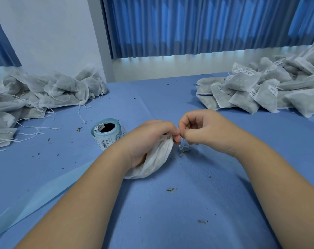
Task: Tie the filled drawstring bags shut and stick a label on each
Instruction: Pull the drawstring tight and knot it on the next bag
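Observation:
A white filled drawstring bag (156, 159) lies on the blue table in front of me. My left hand (150, 139) grips its gathered neck, with the bag's body under the palm. My right hand (199, 130) pinches the thin white drawstring (183, 145) just right of the neck, fingertips almost touching those of the left hand. A short loop of string hangs below the pinch. A roll of barcode labels (107, 135) lies on its side just left of my left hand.
A heap of unlabelled bags with loose strings (35, 97) fills the left side. A heap of labelled bags (267, 90) sits at the back right. A pale blue backing strip (44, 194) trails to the lower left. Dried herb crumbs (170, 190) dot the blue table (170, 221).

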`<state>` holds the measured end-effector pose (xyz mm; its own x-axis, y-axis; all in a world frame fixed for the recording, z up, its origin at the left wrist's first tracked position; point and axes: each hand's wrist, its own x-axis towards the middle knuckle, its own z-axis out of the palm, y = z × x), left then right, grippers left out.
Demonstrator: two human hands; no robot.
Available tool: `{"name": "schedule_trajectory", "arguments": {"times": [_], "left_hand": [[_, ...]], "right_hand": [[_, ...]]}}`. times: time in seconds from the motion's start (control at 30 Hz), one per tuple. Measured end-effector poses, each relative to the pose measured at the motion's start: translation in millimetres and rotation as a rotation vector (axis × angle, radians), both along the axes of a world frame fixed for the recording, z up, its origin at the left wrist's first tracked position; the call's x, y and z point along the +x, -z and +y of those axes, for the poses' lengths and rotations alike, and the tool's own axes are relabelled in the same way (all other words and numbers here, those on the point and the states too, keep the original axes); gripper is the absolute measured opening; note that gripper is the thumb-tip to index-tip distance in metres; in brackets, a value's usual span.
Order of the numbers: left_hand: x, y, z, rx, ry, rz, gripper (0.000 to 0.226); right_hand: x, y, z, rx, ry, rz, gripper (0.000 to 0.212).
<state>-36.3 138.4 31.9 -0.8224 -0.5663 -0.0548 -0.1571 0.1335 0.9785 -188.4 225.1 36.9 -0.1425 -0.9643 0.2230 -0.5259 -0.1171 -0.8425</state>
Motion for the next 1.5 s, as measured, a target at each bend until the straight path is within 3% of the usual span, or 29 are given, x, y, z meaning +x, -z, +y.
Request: {"name": "schedule_trajectory", "arguments": {"times": [0.37, 0.5, 0.57, 0.73, 0.9, 1.03, 1.2, 1.5], "left_hand": [[0.3, -0.2, -3.0, 0.0, 0.007, 0.007, 0.012], [-0.5, -0.4, -5.0, 0.006, 0.016, 0.038, 0.007], [-0.5, 0.3, -6.1, 0.005, 0.023, 0.051, 0.006], [-1.2, 3.5, -8.3, -0.024, 0.022, 0.068, 0.024], [-1.5, 3.8, -8.1, -0.058, -0.046, 0.052, 0.022], [-1.8, 3.4, -8.6, -0.083, -0.076, 0.013, 0.016], [-2.3, 3.3, -6.8, -0.08, -0.074, -0.035, 0.015], [-3.9, 3.5, -6.9, -0.163, -0.139, -0.051, 0.012]], "right_hand": [[-0.6, -0.4, 0.3, 0.015, -0.001, 0.009, 0.02], [-0.2, -1.2, 1.3, 0.033, -0.011, -0.003, 0.008], [-1.6, -1.1, 1.0, 0.034, -0.007, 0.005, 0.016], [-2.6, -0.8, 0.5, 0.058, -0.003, 0.028, 0.02], [-4.6, 0.0, 0.2, 0.076, 0.002, 0.034, 0.019], [-4.9, 1.1, 0.2, 0.084, 0.014, 0.021, 0.003], [-8.1, 2.3, -0.7, 0.073, 0.026, 0.039, 0.02], [-9.1, 3.9, -3.8, 0.004, 0.042, -0.04, 0.012]]}}
